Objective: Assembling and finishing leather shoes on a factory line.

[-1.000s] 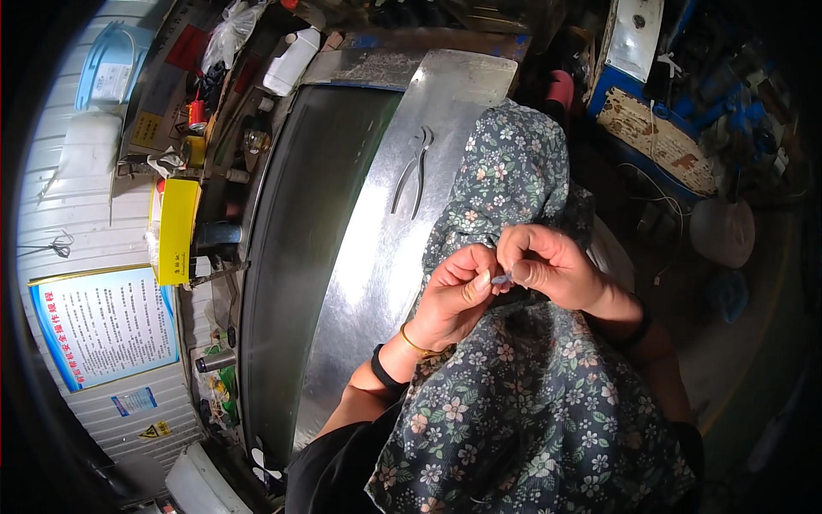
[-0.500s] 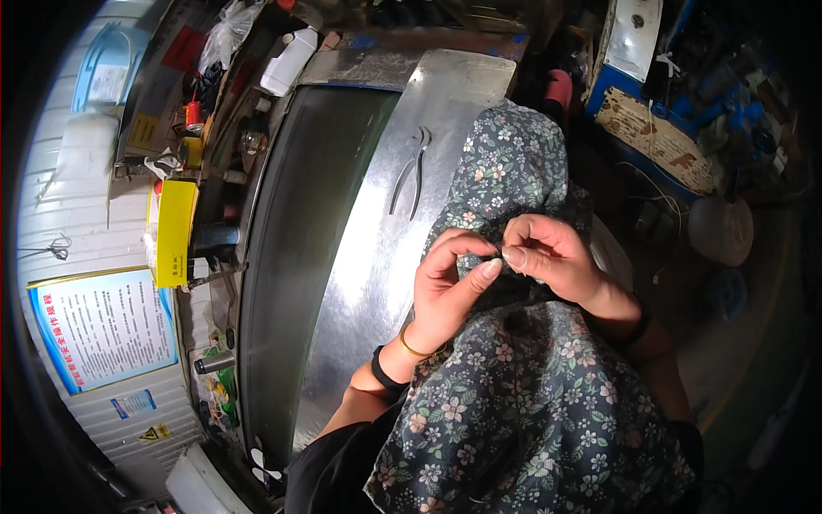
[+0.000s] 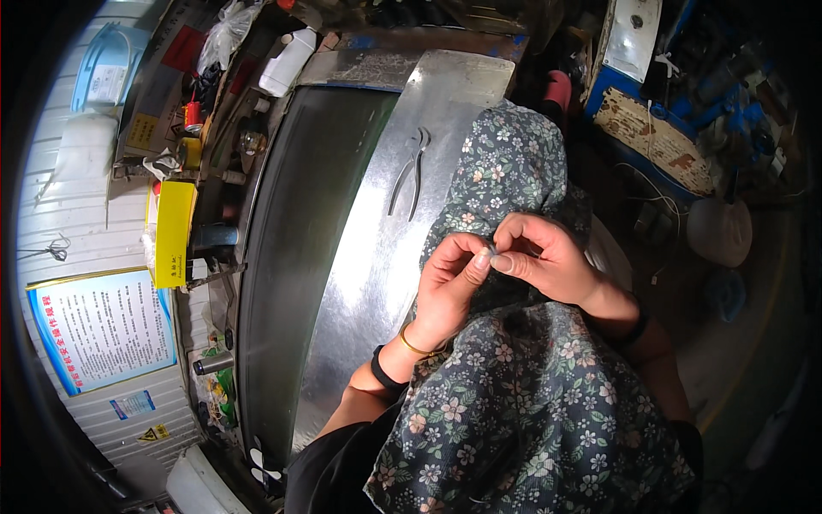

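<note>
My left hand point(image 3: 455, 278) and my right hand point(image 3: 544, 255) meet above my lap, thumbs and forefingers pinched tip to tip. Something very small sits between the fingertips, too tiny to name. Under both hands spreads a dark floral cloth point(image 3: 514, 385), which covers my lap and drapes forward. To the left of the hands, a pair of long-handled pliers point(image 3: 412, 176) lies on a shiny metal plate point(image 3: 360, 257), touched by neither hand.
A dark belt-like surface point(image 3: 312, 171) runs along the metal plate's left side. Farther left stand a cluttered shelf with a yellow box point(image 3: 175, 236), a white bottle point(image 3: 288, 62) and a dark cylinder point(image 3: 212, 363). At right are a pale round container point(image 3: 719, 231) and a loose cable point(image 3: 664, 193).
Both hands have shifted slightly left, and their fingertips have come closer together. The pliers and the cloth stay where they were.
</note>
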The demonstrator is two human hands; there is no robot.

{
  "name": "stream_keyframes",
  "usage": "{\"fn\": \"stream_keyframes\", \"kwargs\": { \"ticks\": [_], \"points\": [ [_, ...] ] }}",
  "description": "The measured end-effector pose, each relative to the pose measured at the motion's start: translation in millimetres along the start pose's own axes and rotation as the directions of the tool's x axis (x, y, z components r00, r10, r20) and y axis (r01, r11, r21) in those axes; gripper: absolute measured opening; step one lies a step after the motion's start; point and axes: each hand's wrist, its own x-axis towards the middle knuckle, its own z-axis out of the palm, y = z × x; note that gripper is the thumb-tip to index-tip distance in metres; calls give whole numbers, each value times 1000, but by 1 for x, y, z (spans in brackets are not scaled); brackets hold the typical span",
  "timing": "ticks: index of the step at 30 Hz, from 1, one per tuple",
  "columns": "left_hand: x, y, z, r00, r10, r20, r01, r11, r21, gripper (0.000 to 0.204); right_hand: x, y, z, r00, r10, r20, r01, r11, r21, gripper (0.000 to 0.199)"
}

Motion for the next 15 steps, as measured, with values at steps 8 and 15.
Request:
{"fn": "stream_keyframes", "kwargs": {
  "ticks": [8, 15],
  "points": [
    [4, -3, 0, 990, -3, 144, 44, 957, -285, 10, -1, 1, -11, 991, 58, 123, -66, 996, 62, 11],
    [6, 1, 3, 991, -97, 97, 122, 946, -301, 13, 1, 4, -3, 999, 31, 8, -32, 993, 111, 12]
  ]
}}
